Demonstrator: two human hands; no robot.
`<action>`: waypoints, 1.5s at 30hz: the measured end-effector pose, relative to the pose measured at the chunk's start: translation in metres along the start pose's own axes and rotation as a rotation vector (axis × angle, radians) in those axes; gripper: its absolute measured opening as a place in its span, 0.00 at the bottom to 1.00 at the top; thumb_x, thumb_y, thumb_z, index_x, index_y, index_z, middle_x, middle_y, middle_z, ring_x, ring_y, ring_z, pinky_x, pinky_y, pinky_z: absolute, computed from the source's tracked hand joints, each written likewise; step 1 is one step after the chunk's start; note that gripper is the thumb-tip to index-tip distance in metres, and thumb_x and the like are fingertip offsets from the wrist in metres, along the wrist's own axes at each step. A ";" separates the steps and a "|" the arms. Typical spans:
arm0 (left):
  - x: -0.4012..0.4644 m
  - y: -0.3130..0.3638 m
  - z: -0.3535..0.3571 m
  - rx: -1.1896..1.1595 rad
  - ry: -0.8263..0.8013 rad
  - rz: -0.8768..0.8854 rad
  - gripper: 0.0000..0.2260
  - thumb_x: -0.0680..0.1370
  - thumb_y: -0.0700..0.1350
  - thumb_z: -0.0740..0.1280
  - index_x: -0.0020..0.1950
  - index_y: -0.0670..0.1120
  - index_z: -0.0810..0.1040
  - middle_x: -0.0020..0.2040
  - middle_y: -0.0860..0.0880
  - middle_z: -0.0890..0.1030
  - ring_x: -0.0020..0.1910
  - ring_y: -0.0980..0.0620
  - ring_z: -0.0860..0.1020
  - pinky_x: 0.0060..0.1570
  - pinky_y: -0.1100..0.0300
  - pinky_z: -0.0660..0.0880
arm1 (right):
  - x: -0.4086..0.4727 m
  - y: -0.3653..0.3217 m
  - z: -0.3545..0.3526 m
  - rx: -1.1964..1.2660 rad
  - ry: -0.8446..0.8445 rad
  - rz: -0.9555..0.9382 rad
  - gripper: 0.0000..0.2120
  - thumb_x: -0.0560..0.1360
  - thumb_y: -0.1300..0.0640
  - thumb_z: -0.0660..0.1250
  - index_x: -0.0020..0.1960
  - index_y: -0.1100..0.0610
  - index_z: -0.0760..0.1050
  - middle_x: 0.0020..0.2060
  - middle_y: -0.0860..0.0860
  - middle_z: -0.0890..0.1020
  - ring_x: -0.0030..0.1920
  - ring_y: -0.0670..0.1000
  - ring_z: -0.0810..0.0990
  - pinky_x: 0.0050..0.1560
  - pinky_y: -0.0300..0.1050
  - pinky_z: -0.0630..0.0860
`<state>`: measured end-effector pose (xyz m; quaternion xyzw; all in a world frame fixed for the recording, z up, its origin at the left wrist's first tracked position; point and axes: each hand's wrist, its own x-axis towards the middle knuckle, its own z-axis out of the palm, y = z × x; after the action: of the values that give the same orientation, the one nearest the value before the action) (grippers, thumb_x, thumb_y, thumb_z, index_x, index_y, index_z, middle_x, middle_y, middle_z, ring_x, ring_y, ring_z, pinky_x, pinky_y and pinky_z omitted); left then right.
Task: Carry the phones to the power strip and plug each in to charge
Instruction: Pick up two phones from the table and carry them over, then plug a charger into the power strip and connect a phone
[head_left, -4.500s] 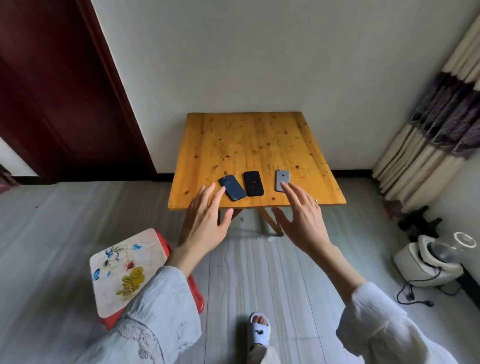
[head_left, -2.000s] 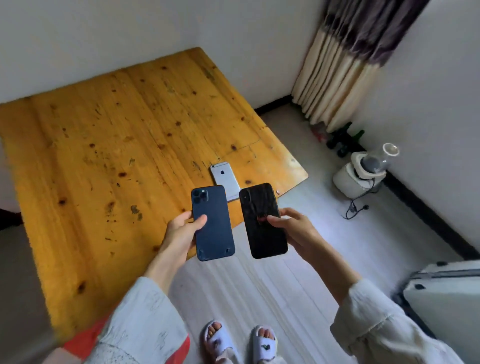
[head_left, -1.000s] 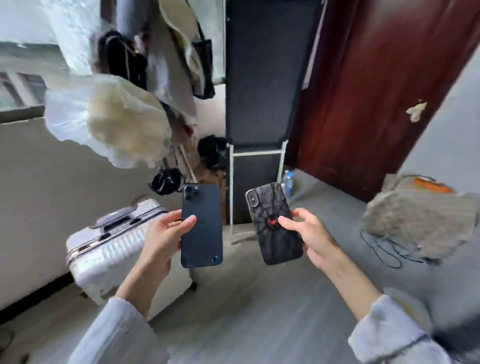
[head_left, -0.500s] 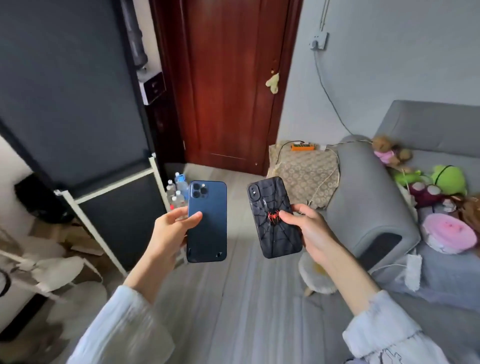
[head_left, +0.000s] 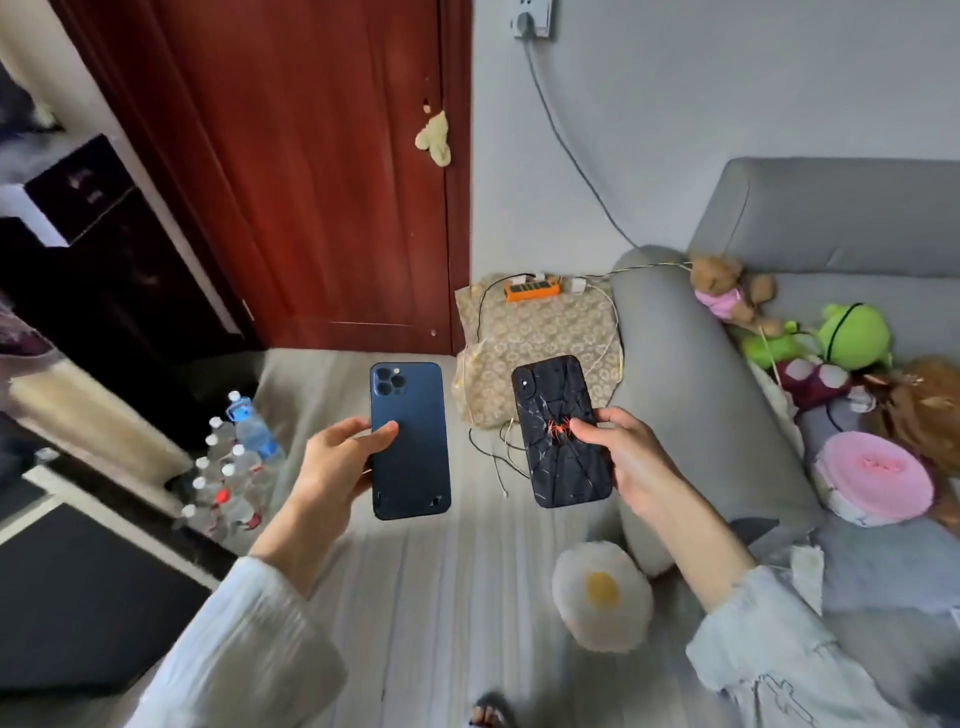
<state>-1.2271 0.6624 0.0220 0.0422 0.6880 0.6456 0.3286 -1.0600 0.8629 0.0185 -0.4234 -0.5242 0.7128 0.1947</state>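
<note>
1. A grey sofa (head_left: 779, 249) fills the right side, soft toys (head_left: 852, 338) heaped on its seat.
2. A red-brown door (head_left: 322, 171) stands at the back left.
3. A patterned cloth (head_left: 545, 343) covers a low stand beside the sofa arm; the orange power strip (head_left: 532, 290) lies on top, cables trailing down.
4. The left hand (head_left: 337, 467) holds the blue phone (head_left: 410, 441) upright in its grip, back facing the camera.
5. The right hand (head_left: 631, 457) holds the black spider-pattern phone (head_left: 563, 431) likewise, both well short of the strip.
</note>
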 end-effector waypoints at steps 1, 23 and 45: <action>0.017 0.005 0.010 0.007 -0.009 -0.016 0.05 0.74 0.39 0.67 0.48 0.42 0.78 0.41 0.46 0.83 0.36 0.51 0.81 0.34 0.61 0.76 | 0.018 -0.009 -0.005 0.002 0.013 0.010 0.06 0.71 0.65 0.68 0.46 0.60 0.73 0.43 0.57 0.80 0.41 0.54 0.79 0.43 0.47 0.74; 0.473 0.050 0.206 0.104 -0.105 -0.270 0.09 0.76 0.34 0.62 0.53 0.43 0.75 0.42 0.46 0.81 0.40 0.49 0.79 0.36 0.59 0.75 | 0.475 -0.087 -0.024 -0.072 0.190 0.300 0.10 0.70 0.67 0.68 0.50 0.61 0.72 0.52 0.63 0.80 0.50 0.61 0.80 0.48 0.51 0.77; 0.791 -0.146 0.400 0.210 0.159 -0.544 0.10 0.74 0.35 0.65 0.55 0.42 0.74 0.45 0.43 0.78 0.37 0.49 0.76 0.31 0.62 0.74 | 0.873 0.069 -0.105 -0.343 0.029 0.585 0.07 0.73 0.68 0.65 0.41 0.58 0.77 0.42 0.55 0.81 0.41 0.53 0.79 0.49 0.52 0.74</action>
<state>-1.5883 1.3644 -0.4062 -0.1604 0.7607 0.4604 0.4285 -1.4576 1.5277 -0.4025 -0.5925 -0.4899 0.6339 -0.0845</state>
